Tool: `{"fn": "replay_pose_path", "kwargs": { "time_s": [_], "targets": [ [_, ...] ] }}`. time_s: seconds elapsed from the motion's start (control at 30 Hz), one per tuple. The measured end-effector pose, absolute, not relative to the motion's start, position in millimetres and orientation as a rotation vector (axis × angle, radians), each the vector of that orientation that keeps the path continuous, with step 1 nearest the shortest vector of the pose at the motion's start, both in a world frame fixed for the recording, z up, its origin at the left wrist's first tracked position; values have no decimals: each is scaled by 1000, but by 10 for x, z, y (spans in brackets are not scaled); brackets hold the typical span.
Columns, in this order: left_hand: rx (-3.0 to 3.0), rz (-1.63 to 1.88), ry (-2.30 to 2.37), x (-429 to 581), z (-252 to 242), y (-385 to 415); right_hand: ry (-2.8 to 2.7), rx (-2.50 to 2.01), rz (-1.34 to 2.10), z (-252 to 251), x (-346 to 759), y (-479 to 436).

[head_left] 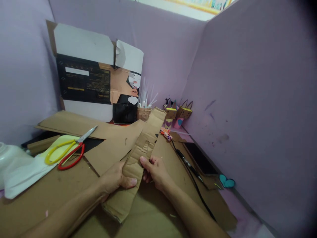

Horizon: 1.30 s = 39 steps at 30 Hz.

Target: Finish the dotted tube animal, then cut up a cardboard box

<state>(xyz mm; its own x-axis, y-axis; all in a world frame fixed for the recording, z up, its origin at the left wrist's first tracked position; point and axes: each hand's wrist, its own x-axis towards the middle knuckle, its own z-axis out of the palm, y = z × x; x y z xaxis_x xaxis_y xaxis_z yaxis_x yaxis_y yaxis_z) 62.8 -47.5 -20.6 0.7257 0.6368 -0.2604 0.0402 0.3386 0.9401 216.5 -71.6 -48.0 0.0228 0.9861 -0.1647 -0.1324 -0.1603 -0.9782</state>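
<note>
A long folded strip of brown cardboard (141,148) slants across the middle of the view, raised off the work surface. My left hand (117,178) grips its left edge, with the thumb lying across the face and the fingers hidden behind. On the right edge, my right hand (156,172) pinches the strip between its thumb and fingers. The strip is creased, with a small torn patch above my hands. To the left, scissors (79,141) with one yellow and one red handle lie with their blades pointing away.
A flattened printed box (86,79) leans against the back wall. Cardboard sheets (111,148) cover the surface. A cup (144,114) of white sticks and cardboard figures (184,110) stand behind. At right are a black corded pen-like tool (188,162), a dark panel (200,158) and a blue heart (227,181).
</note>
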Motion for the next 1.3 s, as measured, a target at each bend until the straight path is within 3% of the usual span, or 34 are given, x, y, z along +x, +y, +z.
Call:
{"fn": "replay_pose_path", "kwargs": {
  "time_s": [0.13,0.4,1.1,1.2,1.3],
  "targets": [
    [1214,402,562,611,-194,-417,-1118,-1187,1693,-485,2193,-736],
    [1213,287,485,585,-92,-416,-1155,-1102,1800,-522,2179,-787],
    [1288,231,580,449,-133,-354,-1398,-1341,1564,-498,2096,-892],
    [1293,348,692,405,-121,-255,-1292,-1346,1524,-500,2122,-834],
    [1154,702,824,304,-84,-108,-939,-1268,1444,-468,2209,-729]
  ]
}}
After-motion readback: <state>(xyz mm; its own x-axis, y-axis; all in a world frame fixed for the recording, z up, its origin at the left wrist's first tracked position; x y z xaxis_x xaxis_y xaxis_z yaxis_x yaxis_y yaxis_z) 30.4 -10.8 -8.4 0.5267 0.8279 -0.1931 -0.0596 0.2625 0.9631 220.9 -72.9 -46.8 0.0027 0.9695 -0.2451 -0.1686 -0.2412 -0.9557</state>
